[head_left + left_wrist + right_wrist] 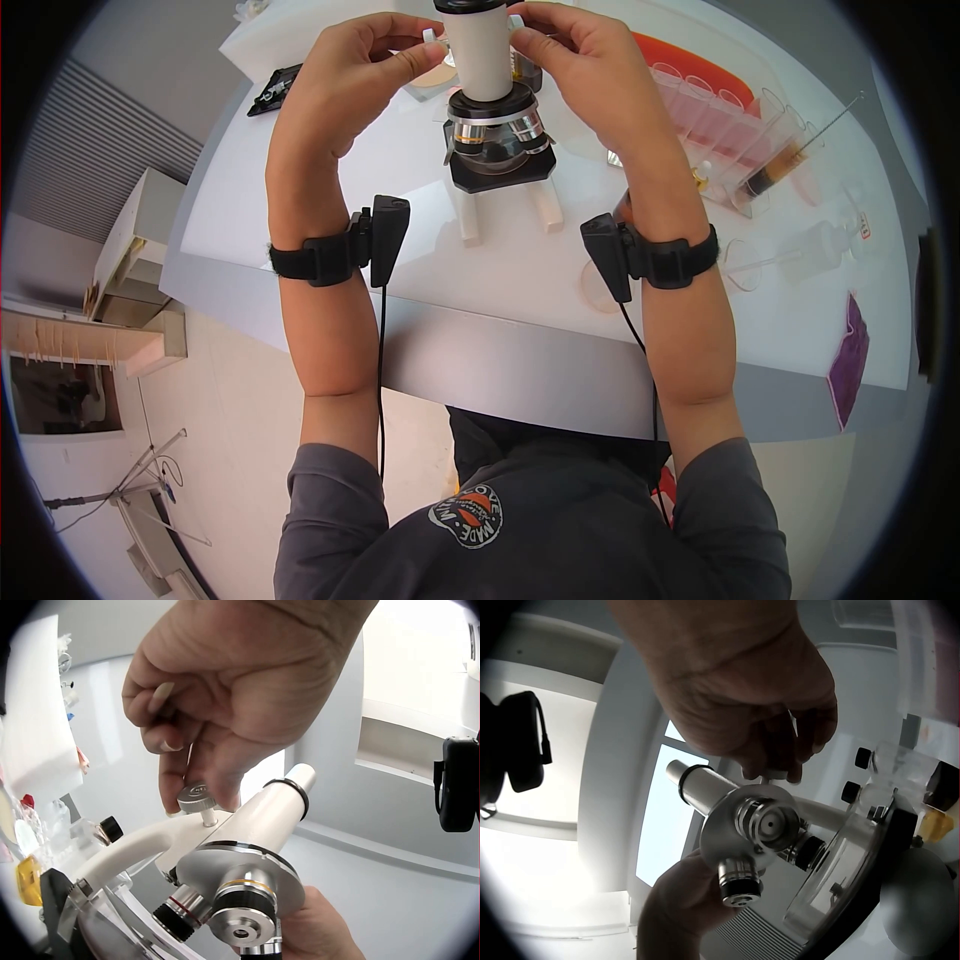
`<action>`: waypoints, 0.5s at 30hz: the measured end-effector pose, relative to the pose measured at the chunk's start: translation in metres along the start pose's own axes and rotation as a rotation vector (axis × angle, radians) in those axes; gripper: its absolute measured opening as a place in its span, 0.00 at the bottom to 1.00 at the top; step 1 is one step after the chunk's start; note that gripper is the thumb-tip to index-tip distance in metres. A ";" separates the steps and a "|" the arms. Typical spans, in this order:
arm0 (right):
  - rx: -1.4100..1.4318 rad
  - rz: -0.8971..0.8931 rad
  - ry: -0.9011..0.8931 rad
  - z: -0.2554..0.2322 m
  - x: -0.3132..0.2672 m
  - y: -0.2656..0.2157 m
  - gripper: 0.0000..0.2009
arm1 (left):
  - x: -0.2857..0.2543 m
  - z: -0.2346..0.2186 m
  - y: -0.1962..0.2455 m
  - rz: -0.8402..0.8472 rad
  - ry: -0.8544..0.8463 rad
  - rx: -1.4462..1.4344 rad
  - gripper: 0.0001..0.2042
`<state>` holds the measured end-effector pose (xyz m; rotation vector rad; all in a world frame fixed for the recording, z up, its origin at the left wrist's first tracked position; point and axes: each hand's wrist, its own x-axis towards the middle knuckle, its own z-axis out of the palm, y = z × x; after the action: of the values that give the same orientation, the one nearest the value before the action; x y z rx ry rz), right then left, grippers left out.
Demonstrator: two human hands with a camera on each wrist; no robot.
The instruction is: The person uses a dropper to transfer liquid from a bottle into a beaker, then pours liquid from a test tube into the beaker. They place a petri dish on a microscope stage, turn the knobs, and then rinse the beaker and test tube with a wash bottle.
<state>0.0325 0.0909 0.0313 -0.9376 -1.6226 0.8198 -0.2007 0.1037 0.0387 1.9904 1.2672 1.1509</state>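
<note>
A white microscope (480, 55) with a black eyepiece stands upright on the table, its two-pronged foot toward the person. My left hand (350, 75) pinches the metal focus knob (196, 796) on the left side between thumb and fingers. On the opposite side, my right hand (590, 75) grips the matching knob (776, 775) with its fingertips. Below the tube, the silver nosepiece carries several objective lenses (241, 907). Under these lies the black stage (500, 172) with a clear plate on it.
To the right stand a rack of clear tubes (715, 115), an orange tray (735, 62) and a tube of brown liquid (772, 175). A clear bottle (825, 245) and purple packet (848, 370) lie nearer. A black object (273, 90) is at far left.
</note>
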 end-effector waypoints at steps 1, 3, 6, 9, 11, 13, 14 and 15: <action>0.014 0.002 0.005 0.001 0.000 0.001 0.13 | -0.002 0.002 0.007 -0.015 -0.012 0.010 0.25; 0.001 0.000 0.012 0.002 0.001 0.002 0.13 | -0.008 0.007 0.026 -0.046 -0.037 0.031 0.25; -0.045 -0.020 0.013 0.001 0.000 0.000 0.13 | -0.007 0.007 0.024 -0.053 -0.044 0.019 0.26; -0.062 -0.021 0.017 0.002 0.000 0.000 0.14 | -0.008 0.008 0.025 -0.058 -0.044 0.024 0.25; -0.047 -0.020 0.016 0.002 0.000 0.002 0.14 | -0.007 0.008 0.021 -0.050 -0.054 0.027 0.24; -0.023 -0.026 0.007 0.002 0.001 0.005 0.14 | -0.007 0.008 0.020 -0.044 -0.056 0.032 0.23; -0.020 -0.033 0.012 0.003 0.001 0.005 0.14 | -0.007 0.009 0.019 -0.044 -0.054 0.036 0.23; -0.018 -0.041 0.017 0.003 0.001 0.006 0.14 | -0.007 0.009 0.019 -0.043 -0.052 0.041 0.23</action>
<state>0.0300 0.0941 0.0260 -0.9189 -1.6317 0.7689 -0.1852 0.0893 0.0458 1.9993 1.3103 1.0541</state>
